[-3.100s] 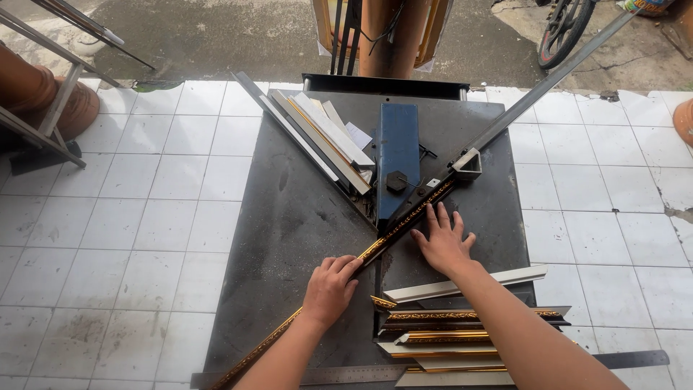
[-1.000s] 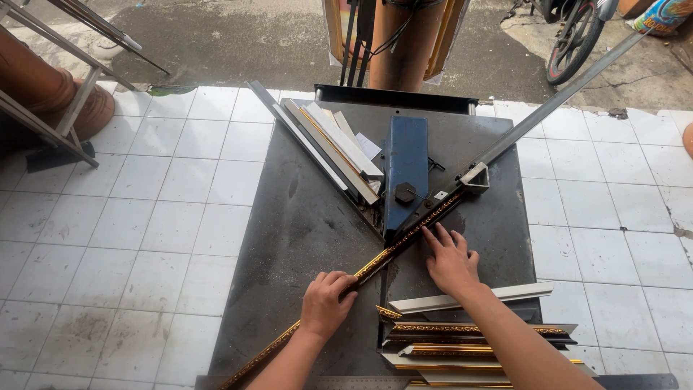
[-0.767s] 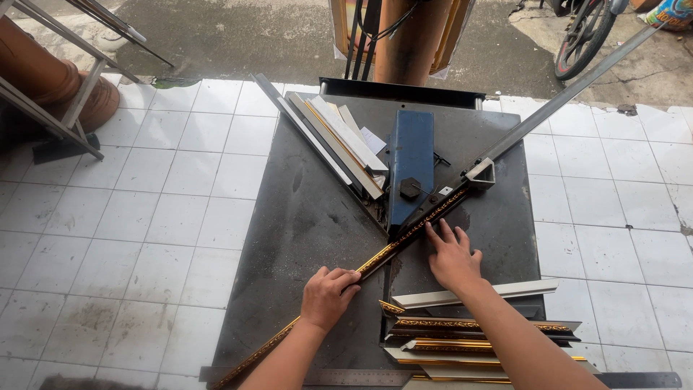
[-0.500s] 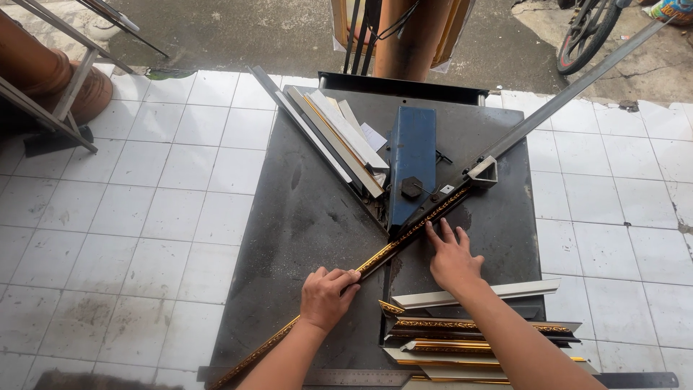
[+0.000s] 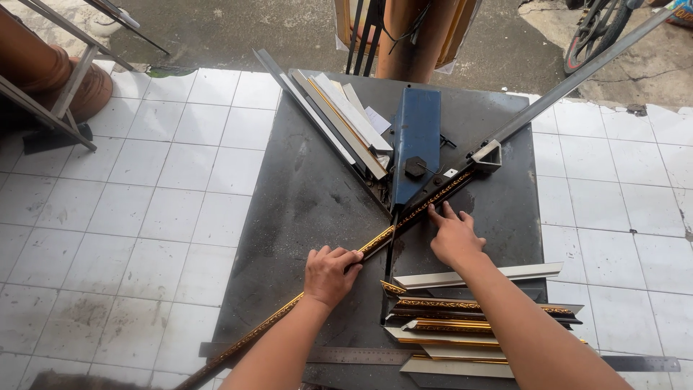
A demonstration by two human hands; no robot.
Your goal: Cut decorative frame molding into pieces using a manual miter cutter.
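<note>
Long gold-ornamented frame moulding (image 5: 375, 242) laid diagonally across dark metal work table (image 5: 303, 209), running from lower left edge up to blue cutter block (image 5: 416, 141) and grey stop bracket (image 5: 488, 155) at upper right. Left hand (image 5: 328, 274) set on moulding near its middle, fingers curled over strip and pressing it down onto table, thumb side toward cutter. Right hand (image 5: 453, 237) placed flat just beside moulding on its near side, fingers spread and extended, fingertips touching strip edge close to cutter; no closed grasp around it. Black hexagonal knob (image 5: 414, 167) seated at lower part of blue block, just above moulding. Long grey metal fence bar (image 5: 577, 76) extending from bracket up and right past table edge. Stack of pale and dark moulding lengths (image 5: 339, 119) lying angled at upper left of cutter. Pile of cut mitred pieces (image 5: 476, 318), gold-faced and white-backed, resting below right forearm at table's lower right. Steel ruler (image 5: 361, 355) lying along near edge of table, partly covered by both arms. White tiled floor (image 5: 144, 180) surrounding table; bicycle wheel (image 5: 595, 29) visible at top right.
</note>
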